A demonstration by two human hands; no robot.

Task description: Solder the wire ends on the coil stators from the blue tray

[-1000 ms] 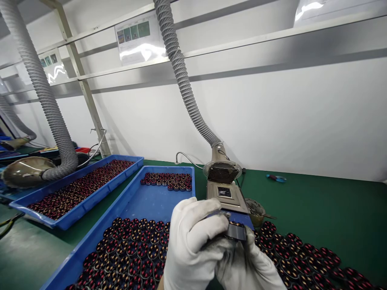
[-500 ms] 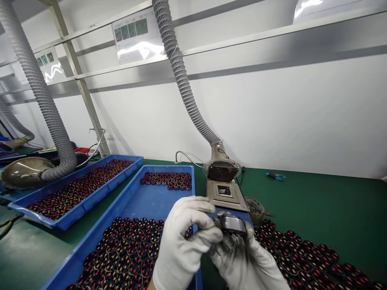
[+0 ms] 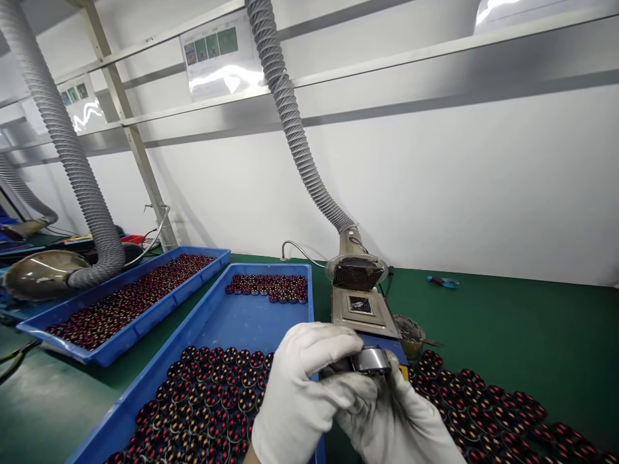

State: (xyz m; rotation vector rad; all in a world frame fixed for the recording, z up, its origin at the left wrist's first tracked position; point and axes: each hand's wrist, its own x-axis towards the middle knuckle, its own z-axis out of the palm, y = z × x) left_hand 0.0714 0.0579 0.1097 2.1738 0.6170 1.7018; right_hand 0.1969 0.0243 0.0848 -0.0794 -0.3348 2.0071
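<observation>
Your white-gloved left hand [image 3: 307, 390] and white-gloved right hand [image 3: 396, 415] are together, pinching a short, shiny grey metal ring [image 3: 372, 360] between them. It is in front of a flat, tan metal machine [image 3: 360, 321], and your hands hide part of its blue base [image 3: 391, 347]. Your left hand also blocks some of a long blue plastic tray [image 3: 236, 323]. To your right, many round black parts with red and tan dots [image 3: 476, 412] sit on the green table [image 3: 532, 325], near a round, dirty bowl [image 3: 411, 348].

Two gloved hands [image 3: 302, 386], one metallic part [image 3: 371, 361], three grey hoses [image 3: 294, 122]
</observation>
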